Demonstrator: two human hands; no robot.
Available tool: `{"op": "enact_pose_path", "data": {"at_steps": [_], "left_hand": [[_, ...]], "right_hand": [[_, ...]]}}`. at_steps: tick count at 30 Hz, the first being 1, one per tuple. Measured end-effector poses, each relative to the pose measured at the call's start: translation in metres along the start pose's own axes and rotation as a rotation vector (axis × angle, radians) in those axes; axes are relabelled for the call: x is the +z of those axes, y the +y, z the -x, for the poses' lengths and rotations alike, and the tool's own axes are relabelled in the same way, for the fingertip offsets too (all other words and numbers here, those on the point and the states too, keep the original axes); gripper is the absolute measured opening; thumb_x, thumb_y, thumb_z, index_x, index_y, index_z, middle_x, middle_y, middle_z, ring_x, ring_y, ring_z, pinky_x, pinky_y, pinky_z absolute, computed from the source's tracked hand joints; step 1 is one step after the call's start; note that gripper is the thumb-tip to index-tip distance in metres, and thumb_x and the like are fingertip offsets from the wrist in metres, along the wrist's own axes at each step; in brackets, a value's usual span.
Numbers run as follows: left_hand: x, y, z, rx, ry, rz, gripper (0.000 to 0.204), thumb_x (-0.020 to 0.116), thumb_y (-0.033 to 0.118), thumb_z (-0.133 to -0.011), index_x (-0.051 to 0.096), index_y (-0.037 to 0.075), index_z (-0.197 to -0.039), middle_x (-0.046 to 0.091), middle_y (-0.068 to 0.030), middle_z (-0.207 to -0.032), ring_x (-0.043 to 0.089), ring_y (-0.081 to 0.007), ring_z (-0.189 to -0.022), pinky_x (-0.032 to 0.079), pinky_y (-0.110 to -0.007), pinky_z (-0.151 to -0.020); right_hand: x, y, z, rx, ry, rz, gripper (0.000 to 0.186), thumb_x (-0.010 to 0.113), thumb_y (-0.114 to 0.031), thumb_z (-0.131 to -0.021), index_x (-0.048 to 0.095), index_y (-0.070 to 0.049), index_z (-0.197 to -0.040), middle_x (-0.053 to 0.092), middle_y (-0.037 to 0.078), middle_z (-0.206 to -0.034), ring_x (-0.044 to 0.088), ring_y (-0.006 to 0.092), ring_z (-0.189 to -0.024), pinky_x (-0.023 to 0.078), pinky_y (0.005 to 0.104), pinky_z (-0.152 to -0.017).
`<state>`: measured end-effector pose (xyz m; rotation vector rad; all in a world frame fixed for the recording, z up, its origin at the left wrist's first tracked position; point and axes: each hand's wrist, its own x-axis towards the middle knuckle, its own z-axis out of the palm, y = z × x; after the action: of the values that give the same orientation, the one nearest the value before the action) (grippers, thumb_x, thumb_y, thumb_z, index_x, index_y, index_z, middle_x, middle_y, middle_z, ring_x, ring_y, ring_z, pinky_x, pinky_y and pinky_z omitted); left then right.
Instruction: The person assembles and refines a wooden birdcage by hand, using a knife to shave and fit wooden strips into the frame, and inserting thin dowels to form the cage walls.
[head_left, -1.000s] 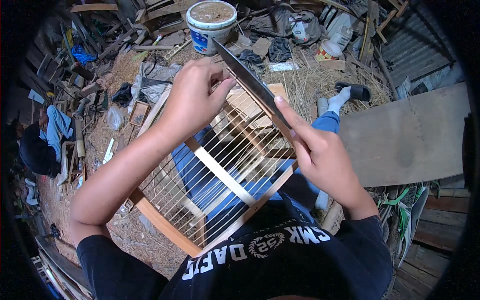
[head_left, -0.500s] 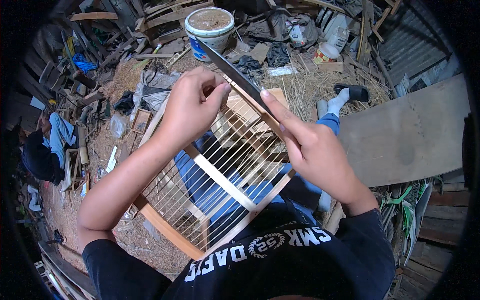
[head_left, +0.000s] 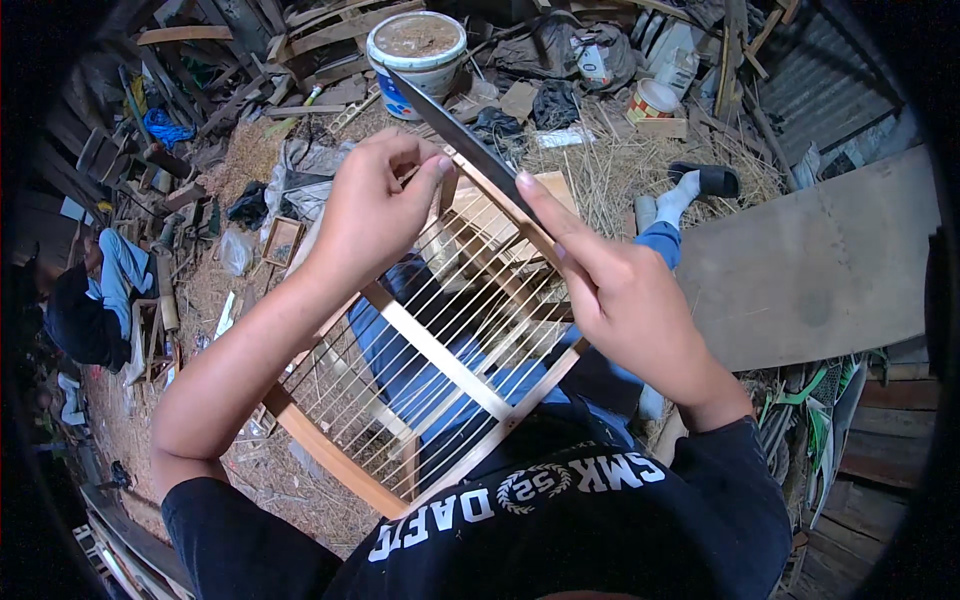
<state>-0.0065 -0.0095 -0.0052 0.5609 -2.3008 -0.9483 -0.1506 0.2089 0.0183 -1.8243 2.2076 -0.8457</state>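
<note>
we see the barred wooden frame (head_left: 435,348) lying over the denim-clad legs (head_left: 661,245), its nearest corner against or just beside the dark shirt (head_left: 640,540). a long knife (head_left: 455,125) runs along the frame's far right edge, its tip pointing past the farthest corner toward the white bucket (head_left: 417,45). as we judge it, a slip is the main danger: too hard a push along that edge could carry the steel into the left hand (head_left: 383,200), whose thumb is close to it. a tilted knife could also dig too deeply into the wood, and the frame might rock, since legs make an uneven rest. the right hand (head_left: 625,285) is closed around the knife, its index finger stretched along the side; its other fingers are mostly hidden. the left hand is half curled, thumb and forefinger drawn together by the farthest corner; we cannot tell whether they grip anything.
</note>
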Motion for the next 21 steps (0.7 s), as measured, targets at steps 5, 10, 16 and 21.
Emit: {"op": "enact_pose_path", "data": {"at_steps": [5,10,16,21], "left_hand": [[-0.003,0.011,0.000,0.065,-0.057,-0.224,0.018,0.070,0.016,-0.096,0.072,-0.002,-0.096,0.058,-0.0067,-0.084,0.058,-0.0129,-0.077,0.043,-0.029,-0.065],[-0.004,0.004,0.000,-0.022,-0.073,-0.100,0.017,0.071,0.015,-0.096,0.072,-0.002,-0.096,0.060,-0.0067,-0.086,0.059,-0.0130,-0.079,0.045,-0.028,-0.069],[-0.001,0.011,-0.003,-0.049,-0.084,-0.096,0.016,0.071,0.013,-0.096,0.073,-0.003,-0.097,0.062,-0.0065,-0.087,0.060,-0.0110,-0.080,0.047,-0.027,-0.072],[-0.001,0.003,-0.004,-0.047,-0.089,-0.062,0.016,0.070,0.013,-0.097,0.073,-0.003,-0.097,0.060,-0.0054,-0.085,0.058,-0.0099,-0.077,0.046,-0.026,-0.069]], "right_hand": [[-0.006,0.000,0.000,0.044,-0.049,-0.022,0.070,0.058,0.002,-0.094,0.044,-0.024,-0.158,0.065,0.024,-0.082,0.065,0.0373,-0.064,0.053,0.0428,-0.064],[0.002,0.000,-0.005,-0.006,-0.011,-0.032,0.072,0.058,0.003,-0.094,0.043,-0.025,-0.158,0.065,0.025,-0.083,0.066,0.0374,-0.065,0.052,0.0437,-0.064],[-0.001,0.003,-0.002,0.047,-0.035,0.018,0.074,0.058,0.002,-0.092,0.042,-0.026,-0.159,0.067,0.024,-0.084,0.066,0.0373,-0.066,0.052,0.0451,-0.065],[0.006,0.005,-0.006,0.007,-0.005,-0.017,0.076,0.058,0.004,-0.091,0.042,-0.027,-0.159,0.067,0.022,-0.082,0.067,0.0376,-0.068,0.053,0.0445,-0.066]]}}
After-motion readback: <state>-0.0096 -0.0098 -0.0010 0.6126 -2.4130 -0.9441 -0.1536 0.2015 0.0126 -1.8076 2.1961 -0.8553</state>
